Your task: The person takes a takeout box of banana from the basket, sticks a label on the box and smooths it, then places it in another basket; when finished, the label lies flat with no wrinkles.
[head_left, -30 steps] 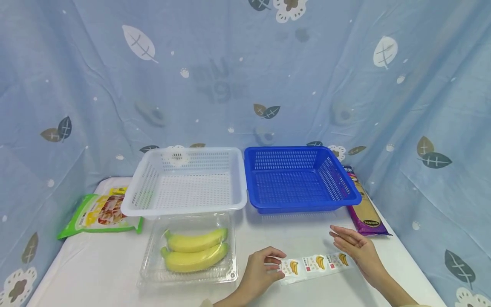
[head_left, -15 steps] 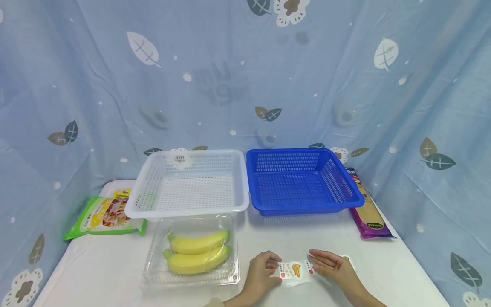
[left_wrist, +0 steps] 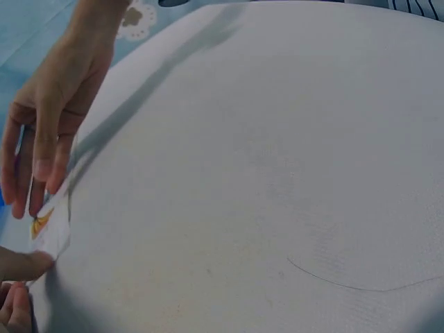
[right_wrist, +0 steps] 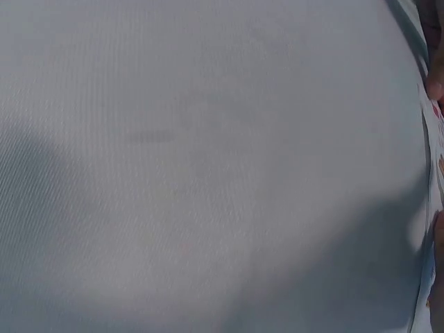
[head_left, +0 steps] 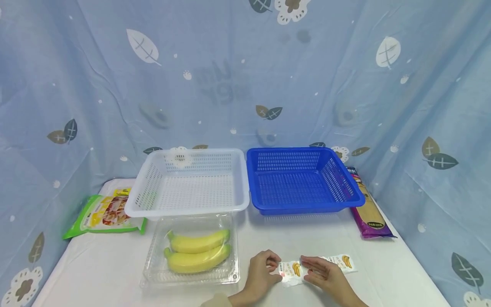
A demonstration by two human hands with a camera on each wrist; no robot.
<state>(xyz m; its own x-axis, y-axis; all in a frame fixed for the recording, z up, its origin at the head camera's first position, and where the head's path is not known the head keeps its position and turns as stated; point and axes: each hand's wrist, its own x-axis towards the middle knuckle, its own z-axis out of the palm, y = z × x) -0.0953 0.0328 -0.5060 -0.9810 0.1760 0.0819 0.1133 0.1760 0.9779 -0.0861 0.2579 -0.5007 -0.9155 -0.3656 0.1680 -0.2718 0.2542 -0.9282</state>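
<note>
A strip of banana stickers (head_left: 290,269) lies near the front of the table. My left hand (head_left: 258,275) pinches its left end, thumb on top in the left wrist view, where a sticker strip (left_wrist: 55,234) shows at the left edge. Over the strip's middle, my right hand (head_left: 330,279) touches it with fairly straight fingers, covering part of the stickers. To the left of my left hand is a clear plastic clamshell box (head_left: 153,264) with two bananas (head_left: 197,258) inside. Only fingertips and a sliver of strip appear at the right wrist view's edge.
A white basket (head_left: 186,213) and a blue basket (head_left: 307,209) stand side by side at the back. A green-edged food bag (head_left: 109,213) lies at the left, a purple packet (head_left: 370,215) at the right. A patterned blue curtain (head_left: 245,85) surrounds the table.
My right hand has moved left along the sticker strip, from its right end to its middle, baring the right-end sticker. My left hand has stayed at the left end.
</note>
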